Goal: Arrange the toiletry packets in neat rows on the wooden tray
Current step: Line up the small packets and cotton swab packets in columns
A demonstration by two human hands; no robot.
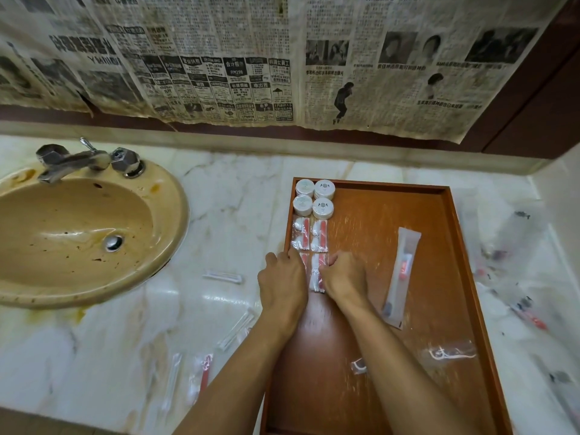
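The wooden tray [439, 277] lies on the marble counter. Along its left side stand several round white soap boxes [314, 199], with two red-and-white packets [310, 235] side by side below them. Below those lie two more such packets [317, 271], partly hidden under my hands. My left hand [284, 284] rests flat on the left packet at the tray's left rim. My right hand [343, 277] presses its curled fingers on the right packet. A long toothbrush packet [401, 274] lies slanted in the tray's middle. Two small clear packets [448, 353] lie in the tray nearer to me.
A tan sink [78, 237] with a chrome tap [81, 158] fills the left. Loose clear packets [222, 276] and a red toothbrush packet [204, 375] lie on the counter left of the tray. More clear packets [521, 296] are scattered to its right. Newspaper covers the wall.
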